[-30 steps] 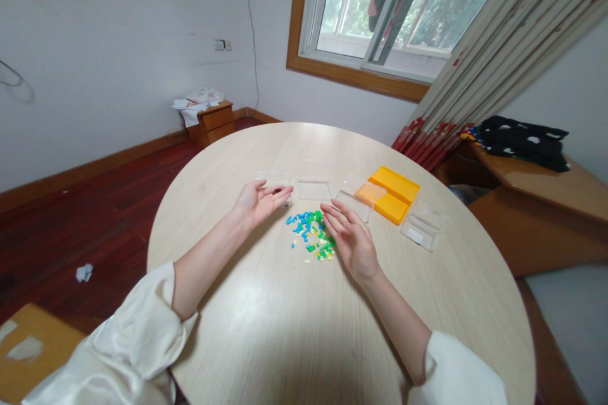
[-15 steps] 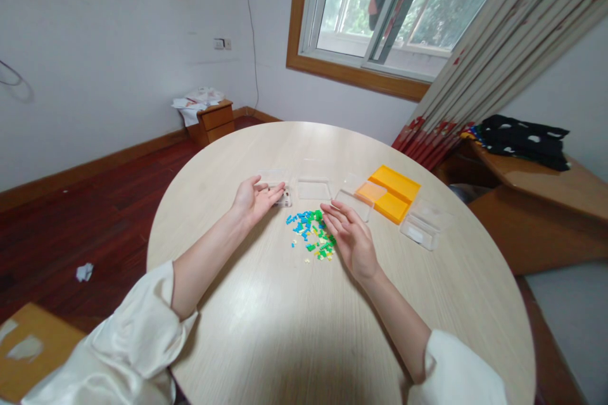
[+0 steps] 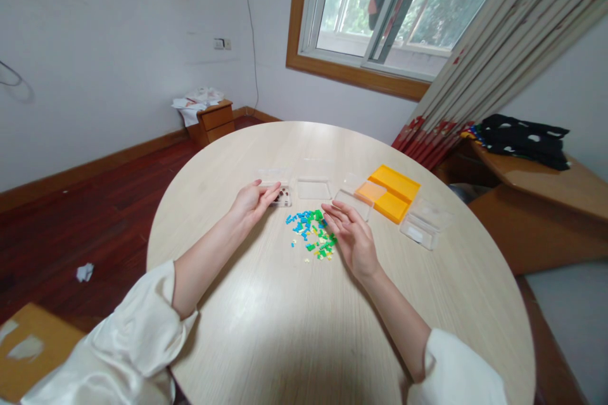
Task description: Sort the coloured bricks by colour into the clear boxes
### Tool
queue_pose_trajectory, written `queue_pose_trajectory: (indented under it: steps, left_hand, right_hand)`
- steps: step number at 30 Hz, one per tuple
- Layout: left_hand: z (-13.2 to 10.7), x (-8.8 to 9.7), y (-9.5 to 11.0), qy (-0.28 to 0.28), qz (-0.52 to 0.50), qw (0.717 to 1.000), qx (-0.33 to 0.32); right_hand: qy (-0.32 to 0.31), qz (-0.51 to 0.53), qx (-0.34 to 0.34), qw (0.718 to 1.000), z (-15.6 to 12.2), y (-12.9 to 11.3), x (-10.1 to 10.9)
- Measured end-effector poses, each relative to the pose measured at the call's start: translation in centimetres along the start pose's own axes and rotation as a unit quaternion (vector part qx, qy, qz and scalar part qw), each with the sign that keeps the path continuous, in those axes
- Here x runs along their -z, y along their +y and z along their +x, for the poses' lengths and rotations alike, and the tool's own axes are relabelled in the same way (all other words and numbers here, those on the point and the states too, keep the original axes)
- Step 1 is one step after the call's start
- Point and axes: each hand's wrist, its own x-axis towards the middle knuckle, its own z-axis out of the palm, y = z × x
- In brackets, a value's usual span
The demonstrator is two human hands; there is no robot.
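Note:
A heap of small blue, green and yellow plastic pieces (image 3: pixel 311 234) lies in the middle of a round pale wooden table (image 3: pixel 294 316). My right hand (image 3: pixel 351 237) rests flat beside the heap's right edge, fingers stretched out, holding nothing. My left hand (image 3: pixel 251 201) lies palm-up to the left of the heap, fingers loosely open, its fingertips at a small clear box (image 3: pixel 280 191) that has dark brown pieces in it.
More clear boxes stand behind the heap: one in the centre (image 3: pixel 313 188), one further right (image 3: pixel 354 202) and one at the far right (image 3: pixel 424 224). An orange tray (image 3: pixel 392 193) sits between them. A wooden bench with dark cloth (image 3: pixel 522 139) lies to the right.
My left hand has drawn back a little and tilted toward the left clear box, where dark brown pieces now show. The right hand has barely moved.

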Motion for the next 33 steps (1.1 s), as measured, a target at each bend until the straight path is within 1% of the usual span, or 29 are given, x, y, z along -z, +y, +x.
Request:
queue_pose_trajectory:
  steps: [6,16,20,26,29,33]
  left_hand:
    - [0.2,0.09,-0.09,0.002,-0.014,1.0,-0.005]
    - [-0.14,0.03,-0.48,0.003,0.029,0.999,-0.023]
    - [-0.25,0.06,-0.59,0.001,0.024,0.999,-0.024]
    - [-0.48,-0.11,-0.61,0.014,0.023,0.999,-0.025]
    - [-0.43,-0.14,-0.47,0.011,0.021,1.0,-0.015]
    - [-0.13,-0.01,-0.5,0.0,0.031,0.999,-0.02]
  right_hand:
    - [-0.003,-0.011,0.012,1.0,0.12,0.23,0.34]
    - [0.001,-0.013,0.01,1.0,0.13,0.36,0.76]
    - [0.004,-0.015,0.011,1.0,0.1,0.38,0.72]
    - [0.001,-0.018,0.005,1.0,0.08,0.42,0.69]
    - [-0.001,-0.023,0.007,1.0,0.14,0.52,0.8]
    - [-0.002,-0.051,0.015,0.999,0.28,0.66,0.99]
